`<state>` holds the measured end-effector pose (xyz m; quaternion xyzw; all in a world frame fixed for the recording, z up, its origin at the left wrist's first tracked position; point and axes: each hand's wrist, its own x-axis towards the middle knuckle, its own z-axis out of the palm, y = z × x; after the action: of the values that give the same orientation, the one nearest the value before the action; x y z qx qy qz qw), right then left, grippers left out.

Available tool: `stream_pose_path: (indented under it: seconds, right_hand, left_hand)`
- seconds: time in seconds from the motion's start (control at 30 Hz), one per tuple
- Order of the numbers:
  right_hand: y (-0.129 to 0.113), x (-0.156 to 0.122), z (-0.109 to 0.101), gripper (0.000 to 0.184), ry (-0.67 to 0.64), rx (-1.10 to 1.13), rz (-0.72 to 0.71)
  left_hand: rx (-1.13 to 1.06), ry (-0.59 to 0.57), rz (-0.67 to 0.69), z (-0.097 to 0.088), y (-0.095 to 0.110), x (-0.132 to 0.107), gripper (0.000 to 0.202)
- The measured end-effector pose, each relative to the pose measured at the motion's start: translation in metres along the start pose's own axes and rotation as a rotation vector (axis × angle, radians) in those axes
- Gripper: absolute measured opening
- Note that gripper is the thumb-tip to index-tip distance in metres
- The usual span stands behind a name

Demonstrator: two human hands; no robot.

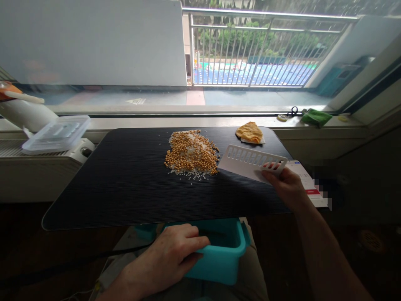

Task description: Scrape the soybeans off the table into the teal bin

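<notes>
A heap of soybeans mixed with white rice [191, 152] lies on the dark tabletop [125, 188]. My right hand [290, 186] is closed on the right end of a white slotted plastic scraper [247, 163], with several oval slots along its upper side. The scraper's left end comes close to the heap's right edge. Below the table's front edge, my left hand [178, 248] grips the near rim of a turquoise plastic bin [219, 263]. The bin sits at my lap, and its inside is dark and mostly hidden.
A folded yellow cloth [249, 133] lies at the table's back right. Beside my right wrist is a phone [305, 179] with its screen lit. A clear plastic lid [59, 131] rests on the radiator at left. A green cloth [316, 117] and scissors [293, 111] are on the windowsill.
</notes>
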<state>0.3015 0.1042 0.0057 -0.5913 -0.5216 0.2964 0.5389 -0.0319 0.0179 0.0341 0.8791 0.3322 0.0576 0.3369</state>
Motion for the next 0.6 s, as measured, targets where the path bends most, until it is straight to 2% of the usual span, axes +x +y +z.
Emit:
stream_pose_path:
  seconds: [0.1, 0.3, 0.47, 0.6]
  right_hand:
    - [-0.004, -0.002, -0.001, 0.036, -0.045, -0.006, 0.019]
    - [0.002, -0.014, -0.021, 0.031, 0.02, -0.074, 0.036]
    - [0.011, -0.022, -0.025, 0.033, 0.026, -0.001, 0.11]
    - [0.006, -0.026, -0.022, 0.033, -0.098, 0.032, 0.156]
  left_hand:
    - [0.0, -0.003, -0.005, 0.0, 0.0, -0.001, 0.017]
    - [0.006, 0.011, 0.014, 0.001, 0.0, 0.0, 0.016]
    - [0.009, 0.0, 0.02, 0.0, 0.001, 0.003, 0.015]
    - [0.011, -0.002, 0.013, 0.0, 0.001, 0.002, 0.016]
